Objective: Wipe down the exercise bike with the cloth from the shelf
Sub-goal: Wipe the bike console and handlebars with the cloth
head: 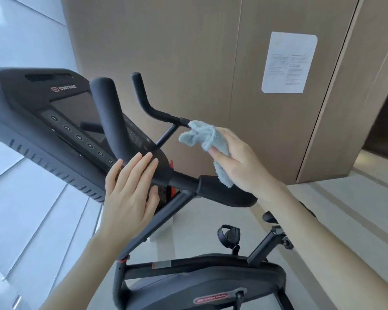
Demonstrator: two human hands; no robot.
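Right hand (240, 162) closed around a crumpled light-blue cloth (207, 144), thumb pinning it, held up against the far handlebar (166, 114) of the black exercise bike (188, 271). Left hand (130, 189) spread wide, fingers flat against the base of the near upright grip (109, 113), gripping nothing. Console (38, 121) with numbered buttons just left; tan wall panels (166, 41) with a posted sheet (289, 62) behind.

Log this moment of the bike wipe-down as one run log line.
stage: wiping handlebars | right hand: holding blue cloth beside far handlebar | left hand: open, steadying near handlebar
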